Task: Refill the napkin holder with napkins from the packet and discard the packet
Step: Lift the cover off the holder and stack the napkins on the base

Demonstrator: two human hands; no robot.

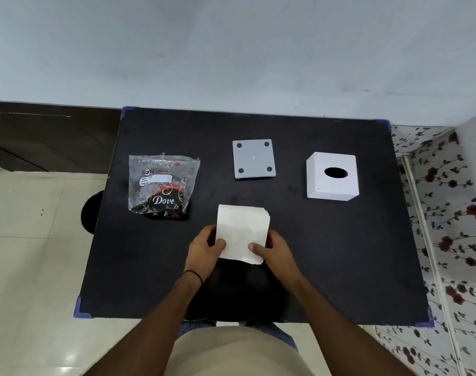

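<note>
Head view: napkin stack (pixel 241 232) gripped by both hands' fingers (pixel 220 244), packet (pixel 162 185) emptied, holder (pixel 332 176) apart.

- a white napkin stack (pixel 241 232) is lying flat near the counter's front middle, its near corners pinched.
- a clear, emptied packet (pixel 163 183) is lying crumpled at the left.
- a white cube holder (pixel 332 176) is sitting at the right, its grey base plate (pixel 253 159) lying apart, feet up.
</note>
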